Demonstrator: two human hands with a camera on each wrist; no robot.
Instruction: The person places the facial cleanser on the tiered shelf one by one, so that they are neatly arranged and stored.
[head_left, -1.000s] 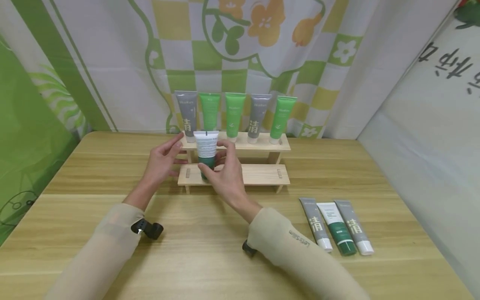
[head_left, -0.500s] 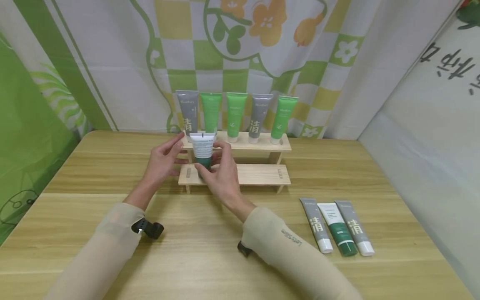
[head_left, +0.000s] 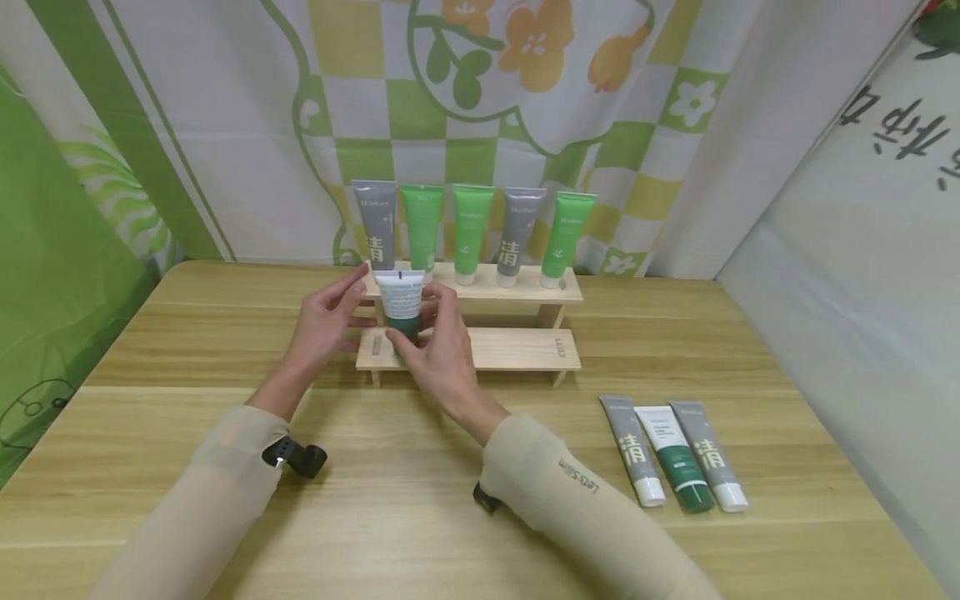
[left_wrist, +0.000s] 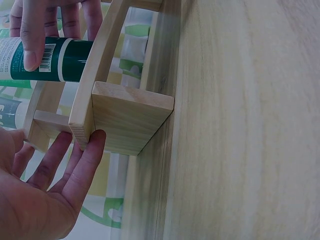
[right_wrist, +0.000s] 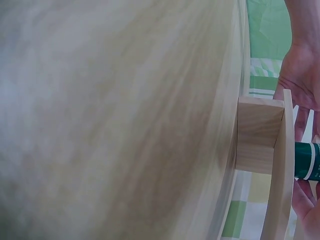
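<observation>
Head view: the person's left hand [head_left: 322, 325] has its fingers spread, tips touching the left end of a two-tier wooden stand [head_left: 517, 348]; the left wrist view shows a fingertip against the lower board. Next, a white-and-dark-green squeeze tube [head_left: 401, 292] stands cap down on the stand's lower tier, near its left end, pinched between thumb and fingers of the right hand [head_left: 446, 354]. Along the upper tier, cap down, stand a gray tube [head_left: 377, 217], a green tube [head_left: 422, 221], a second green tube [head_left: 472, 229], another gray tube [head_left: 517, 237] and a third green tube [head_left: 570, 229]. Farther right, on the wood-grain table [head_left: 390, 517], lie a flat gray tube [head_left: 630, 437], a white-and-green tube [head_left: 675, 454] and a rightmost gray tube [head_left: 708, 454], side by side.
</observation>
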